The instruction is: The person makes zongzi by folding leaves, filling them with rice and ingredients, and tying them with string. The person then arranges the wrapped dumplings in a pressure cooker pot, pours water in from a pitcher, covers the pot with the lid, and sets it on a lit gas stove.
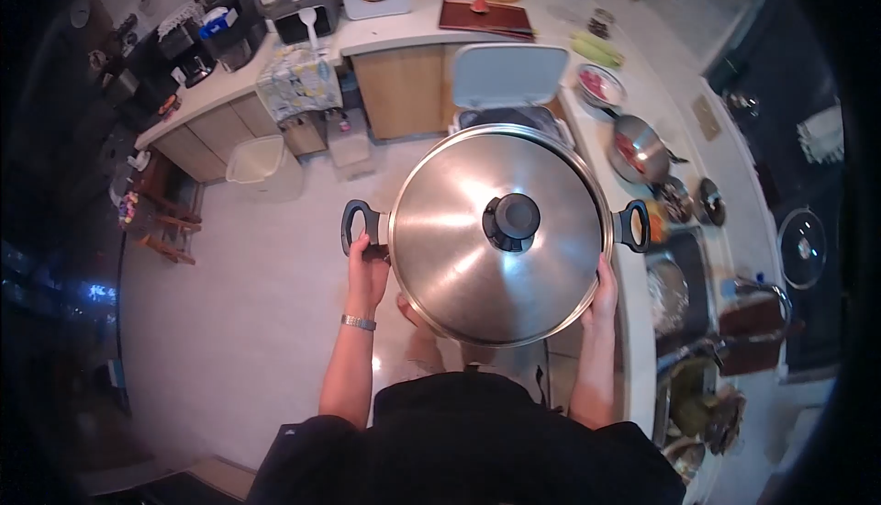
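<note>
A wide stainless steel pot (440,266) with its lid on is held up in front of my body, above the floor. The lid has a black knob (516,217) in the middle, and a black loop handle sticks out on either side. My left hand (367,275) is closed around the left handle (356,214), its thumb on top. On the other side my right hand (602,296) grips the pot's side just below the right handle (635,227); its fingers are partly hidden under the pot. What is inside the pot is hidden by the lid.
Beyond the pot stands a bin with its lid raised (511,75). Along the right counter are a metal bowl (640,149), a patterned bowl (601,85) and a sink with a faucet (775,289). A cream tub (262,163) and a wooden stool (170,220) are at left.
</note>
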{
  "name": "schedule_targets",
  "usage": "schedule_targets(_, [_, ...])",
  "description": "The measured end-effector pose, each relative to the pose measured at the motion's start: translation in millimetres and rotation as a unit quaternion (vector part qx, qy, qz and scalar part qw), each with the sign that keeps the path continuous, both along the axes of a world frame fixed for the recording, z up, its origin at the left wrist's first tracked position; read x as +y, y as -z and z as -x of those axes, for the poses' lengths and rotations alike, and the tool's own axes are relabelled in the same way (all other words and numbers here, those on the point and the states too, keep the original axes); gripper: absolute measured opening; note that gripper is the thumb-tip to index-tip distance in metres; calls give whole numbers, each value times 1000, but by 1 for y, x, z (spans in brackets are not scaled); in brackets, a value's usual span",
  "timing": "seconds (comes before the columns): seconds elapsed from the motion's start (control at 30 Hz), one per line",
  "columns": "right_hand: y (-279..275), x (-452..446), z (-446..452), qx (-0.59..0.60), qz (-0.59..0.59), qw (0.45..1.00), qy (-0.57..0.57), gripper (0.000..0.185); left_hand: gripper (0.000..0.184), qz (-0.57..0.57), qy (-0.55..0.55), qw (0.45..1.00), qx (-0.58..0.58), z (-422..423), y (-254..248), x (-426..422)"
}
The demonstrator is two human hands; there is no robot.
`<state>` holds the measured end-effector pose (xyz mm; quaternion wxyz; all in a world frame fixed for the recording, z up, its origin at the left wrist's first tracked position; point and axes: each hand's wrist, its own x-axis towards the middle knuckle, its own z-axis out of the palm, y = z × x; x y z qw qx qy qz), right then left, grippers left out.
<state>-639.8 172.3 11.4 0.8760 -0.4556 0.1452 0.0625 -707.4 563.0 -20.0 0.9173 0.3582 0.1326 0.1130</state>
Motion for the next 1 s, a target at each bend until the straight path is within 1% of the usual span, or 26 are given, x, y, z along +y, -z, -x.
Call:
schedule_targets(0.03, [6, 30, -29, -12, -9, 999, -32, 34, 40, -2, -23, 1000, 5, -18, 4, 30])
schedule_targets(0.07, [10, 60, -48, -8, -12, 999, -31, 34, 40, -5, -21, 1000, 9, -30, 7, 57])
schedule_targets(0.13, [14, 123, -106, 17, -21, 999, -39, 32, 40, -7, -65, 998, -18, -75, 11, 115])
schedule_targets(0.2, [17, 174, -153, 0, 16, 999, -51, 33, 37, 11, -77, 997, -23, -104, 6, 167])
schedule_targets(0.27, [-11, 229, -195, 4, -10, 997, -82, 35, 38, -2, -108, 994, -12, -138, 1, 214])
schedule_targets(0.33, [-23, 267, -243, 18, -21, 995, -93, 36, 41, -66, -166, 984, 21, -183, -17, 247])
schedule_targets(0.37, [-30, 284, -268, 5, -17, 995, -98, 36, 46, -76, -161, 983, 34, -205, -38, 254])
schedule_targets(0.4, [-39, 299, -294, -10, -14, 995, -103, 36, 49, -66, -158, 985, 11, -229, -30, 276])
schedule_targets(0.47, [-69, 326, -347, 2, -4, 994, -109, 34, 53, -97, -176, 979, 10, -280, -53, 291])
schedule_targets(0.5, [-58, 329, -382, -22, -22, 990, -136, 33, 56, -56, -103, 993, -18, -301, -52, 307])
schedule_targets(0.53, [-65, 334, -409, -27, -25, 992, -122, 33, 58, -103, -147, 984, 16, -328, -66, 309])
schedule_targets(0.6, [-88, 346, -461, -28, -8, 990, -138, 29, 59, -112, -133, 985, -1, -382, -89, 311])
schedule_targets(0.63, [-89, 344, -487, -28, -15, 990, -137, 30, 53, -100, -125, 987, -29, -409, -96, 309])
schedule_targets(0.67, [-93, 341, -515, -37, -25, 991, -124, 30, 53, -109, -113, 987, -38, -441, -100, 305])
schedule_targets(0.73, [-94, 344, -562, -48, -41, 991, -115, 32, 50, -156, -164, 974, -9, -501, -107, 310])
schedule_targets(0.77, [-95, 343, -586, -51, -34, 993, -101, 33, 45, -141, -145, 979, -27, -536, -102, 318])
schedule_targets(0.8, [-96, 340, -605, -45, -35, 995, -86, 33, 40, -165, -139, 976, -26, -569, -97, 322])
schedule_targets(0.87, [-100, 325, -650, -42, -43, 997, -53, 34, 36, -143, -66, 987, -21, -631, -100, 318])
schedule_targets(0.93, [-88, 300, -698, -45, -42, 997, -35, 33, 36, -108, -24, 994, -11, -701, -106, 297])
schedule_targets(1.0, [-85, 273, -744, -14, -43, 999, -23, 33, 38, -118, 23, 992, -42, -788, -86, 288])
